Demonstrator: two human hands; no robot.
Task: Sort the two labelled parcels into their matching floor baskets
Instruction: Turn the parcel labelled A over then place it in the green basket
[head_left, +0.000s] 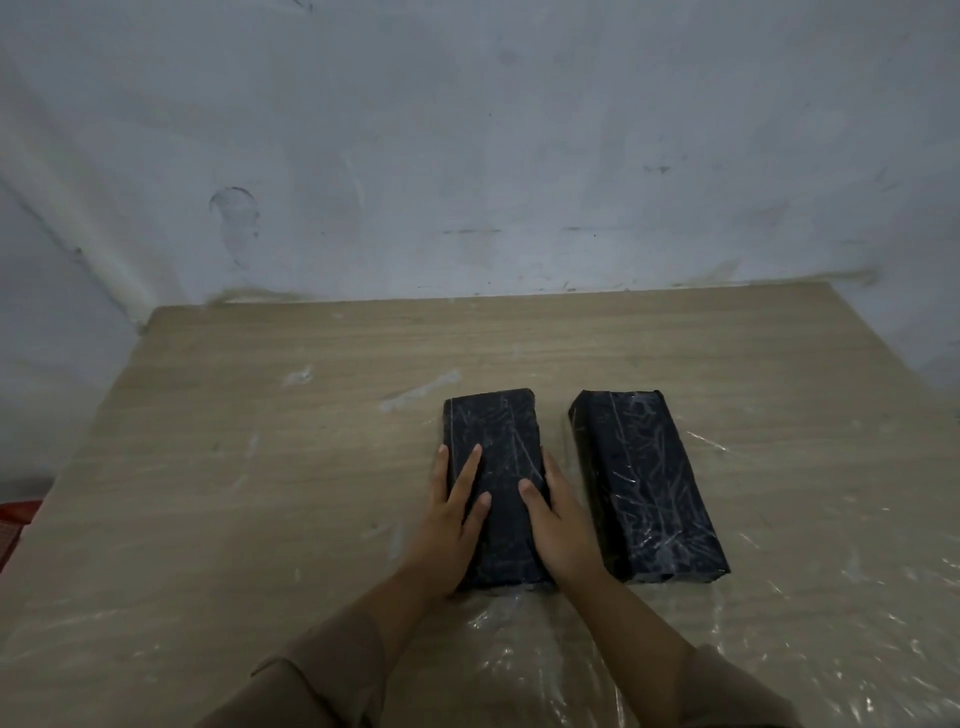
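Note:
Two black wrapped parcels lie side by side on the wooden table (260, 467). The left parcel (496, 441) sits between my hands. My left hand (452, 525) presses its left side with fingers over the top. My right hand (558, 525) clasps its right side, thumb on top. The right parcel (647, 483) lies untouched a little to the right. No label shows on either parcel's upper face.
Clear plastic film (727, 649) covers the table's near right part. A scuffed white wall (467, 156) rises behind the table. Something red (13, 525) shows on the floor past the table's left edge; I cannot tell what it is.

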